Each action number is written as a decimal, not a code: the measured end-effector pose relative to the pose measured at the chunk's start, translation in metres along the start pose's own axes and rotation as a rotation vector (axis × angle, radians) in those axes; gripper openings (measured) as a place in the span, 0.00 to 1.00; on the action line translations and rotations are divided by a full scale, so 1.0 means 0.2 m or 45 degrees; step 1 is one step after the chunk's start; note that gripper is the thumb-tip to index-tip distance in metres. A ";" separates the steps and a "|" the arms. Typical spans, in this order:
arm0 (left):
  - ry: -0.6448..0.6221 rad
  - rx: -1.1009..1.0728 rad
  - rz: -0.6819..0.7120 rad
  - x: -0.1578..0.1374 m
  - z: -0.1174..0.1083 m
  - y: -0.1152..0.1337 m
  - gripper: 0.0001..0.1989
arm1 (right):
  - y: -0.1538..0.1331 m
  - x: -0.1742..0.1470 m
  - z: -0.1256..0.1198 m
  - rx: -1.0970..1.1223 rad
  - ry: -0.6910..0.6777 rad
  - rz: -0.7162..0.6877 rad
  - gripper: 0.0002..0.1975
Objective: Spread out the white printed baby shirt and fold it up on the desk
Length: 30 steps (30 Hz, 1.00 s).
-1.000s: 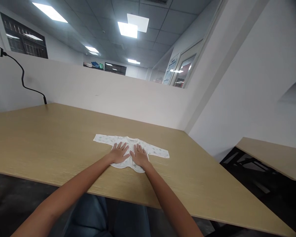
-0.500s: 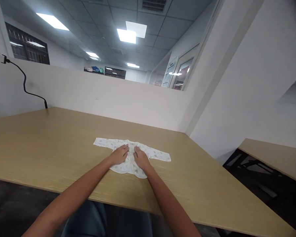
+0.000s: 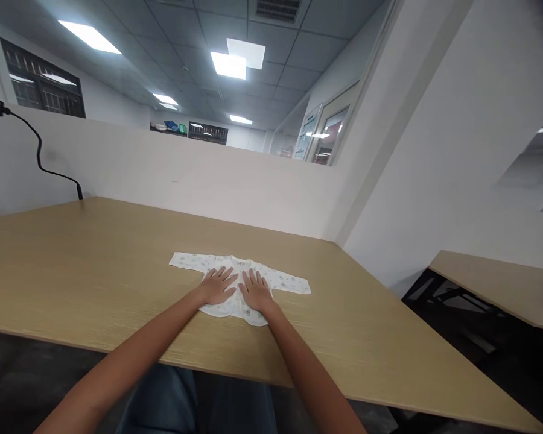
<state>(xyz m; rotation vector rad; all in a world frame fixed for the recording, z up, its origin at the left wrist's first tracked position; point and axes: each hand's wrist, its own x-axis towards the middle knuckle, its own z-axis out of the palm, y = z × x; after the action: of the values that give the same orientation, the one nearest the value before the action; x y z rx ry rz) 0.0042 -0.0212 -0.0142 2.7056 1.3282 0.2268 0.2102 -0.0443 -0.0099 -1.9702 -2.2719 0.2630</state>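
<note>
A small white baby shirt (image 3: 289,283) with a faint print lies spread on the wooden table, its long sleeves stretched out to both sides and its neckline facing away from me. My left hand (image 3: 217,286) rests flat on the left half of the shirt's body, fingers spread. On the right half lies my right hand (image 3: 256,290), also flat with fingers apart. Both palms press on the cloth and hide much of the shirt's middle. The rounded lower hem shows below my hands.
The table (image 3: 131,259) reaches back to a low white partition (image 3: 217,187). A black gooseneck holder (image 3: 40,150) is fixed at the back left edge. A second table (image 3: 498,283) stands to the right, past a gap.
My fingers have spread apart from a closer, more bunched position, and both hands now lie flatter on the shirt. The view has shifted slightly.
</note>
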 end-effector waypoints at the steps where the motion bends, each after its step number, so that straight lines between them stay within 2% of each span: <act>1: 0.016 -0.007 0.002 0.00 0.01 0.00 0.34 | 0.00 0.00 0.00 0.006 0.007 -0.005 0.34; 6: 0.168 -0.106 0.060 -0.01 0.02 0.00 0.31 | 0.03 -0.01 0.01 0.150 0.121 -0.117 0.34; 10: 0.406 -0.255 0.066 0.01 -0.02 -0.06 0.27 | 0.11 -0.01 -0.05 0.447 0.445 -0.266 0.29; 13: 0.590 -0.439 -0.031 0.02 -0.07 -0.15 0.24 | 0.20 0.00 -0.10 0.718 0.677 -0.246 0.25; 17: 0.713 -0.614 -0.178 0.00 -0.13 -0.25 0.20 | 0.28 0.01 -0.12 0.905 0.817 -0.176 0.20; 20: 0.749 -0.667 -0.183 -0.02 -0.16 -0.24 0.18 | 0.26 0.00 -0.11 0.934 0.830 -0.195 0.18; 23: 0.741 -0.714 -0.076 -0.03 -0.19 -0.17 0.19 | 0.20 -0.02 -0.11 0.916 0.801 -0.299 0.16; 27: 0.641 -0.638 0.089 -0.06 -0.21 -0.07 0.22 | 0.11 -0.06 -0.11 0.919 0.668 -0.444 0.15; 30: 0.567 -0.590 0.165 -0.07 -0.22 -0.01 0.22 | 0.05 -0.07 -0.09 1.090 0.523 -0.472 0.14</act>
<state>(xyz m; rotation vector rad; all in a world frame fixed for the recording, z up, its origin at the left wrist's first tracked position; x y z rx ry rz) -0.0149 -0.0296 0.0264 2.4124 1.0129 1.0581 0.2264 -0.0565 0.0059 -1.0411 -1.7625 0.5962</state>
